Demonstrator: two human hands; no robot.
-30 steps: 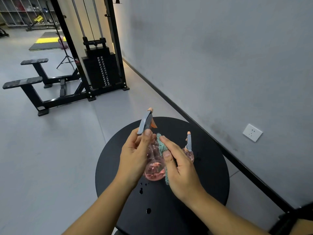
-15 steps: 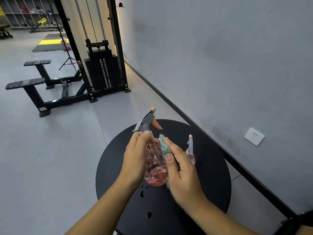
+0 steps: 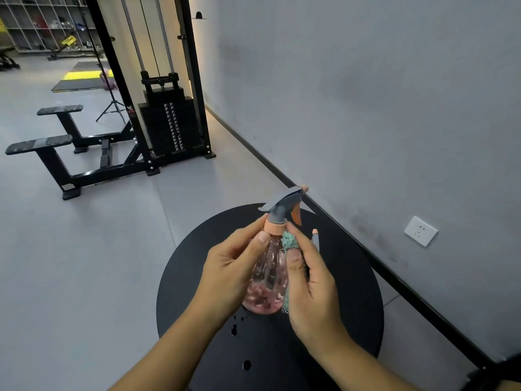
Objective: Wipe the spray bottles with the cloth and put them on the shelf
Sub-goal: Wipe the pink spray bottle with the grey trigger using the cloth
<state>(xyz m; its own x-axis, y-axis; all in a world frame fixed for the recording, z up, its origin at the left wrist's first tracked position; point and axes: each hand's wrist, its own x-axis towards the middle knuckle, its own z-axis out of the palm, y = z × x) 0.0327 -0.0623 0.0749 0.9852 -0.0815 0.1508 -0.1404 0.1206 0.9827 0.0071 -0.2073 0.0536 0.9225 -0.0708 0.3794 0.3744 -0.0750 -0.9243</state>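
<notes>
Pink spray bottle (image 3: 267, 277) now turned, nozzle rightward — our left hand (image 3: 228, 272) grips it, right hand (image 3: 310, 283) presses cloth (image 3: 290, 241) against it — wiping continues.

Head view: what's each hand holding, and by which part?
Left hand grips the pink spray bottle by its body, thumb near the collar. Right hand presses the green cloth against its side.

The pink spray bottle (image 3: 267, 280) now stands more upright than before, its nozzle turned toward the wall (image 3: 366, 94).
</notes>
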